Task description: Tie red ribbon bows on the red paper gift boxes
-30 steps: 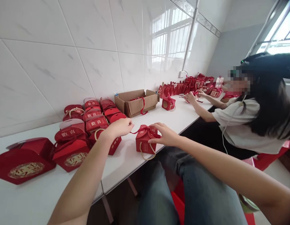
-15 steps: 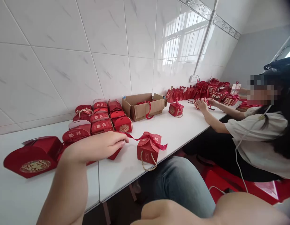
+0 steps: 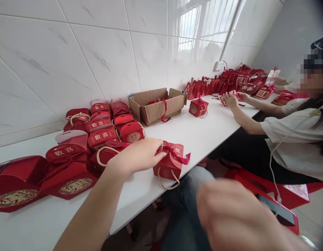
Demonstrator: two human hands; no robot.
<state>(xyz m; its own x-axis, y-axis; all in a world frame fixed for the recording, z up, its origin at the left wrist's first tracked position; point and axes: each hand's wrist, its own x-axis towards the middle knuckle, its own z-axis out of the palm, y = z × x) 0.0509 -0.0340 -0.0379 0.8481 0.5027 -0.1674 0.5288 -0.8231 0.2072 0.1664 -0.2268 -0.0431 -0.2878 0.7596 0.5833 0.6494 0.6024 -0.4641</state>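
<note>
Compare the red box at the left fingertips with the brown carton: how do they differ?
Colour: the box is red, the carton brown.
Top: the box's flaps fold over; the carton stands open.
Place: the box sits near the front edge of the table, at the left hand; the carton is nearer the wall.
Both stand on the table and show red ribbon.

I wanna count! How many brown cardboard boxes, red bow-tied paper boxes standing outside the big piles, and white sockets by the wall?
Brown open cardboard box: 1
Red paper boxes with ribbon bows: 2
White rectangular socket: 1
Total: 4
</note>
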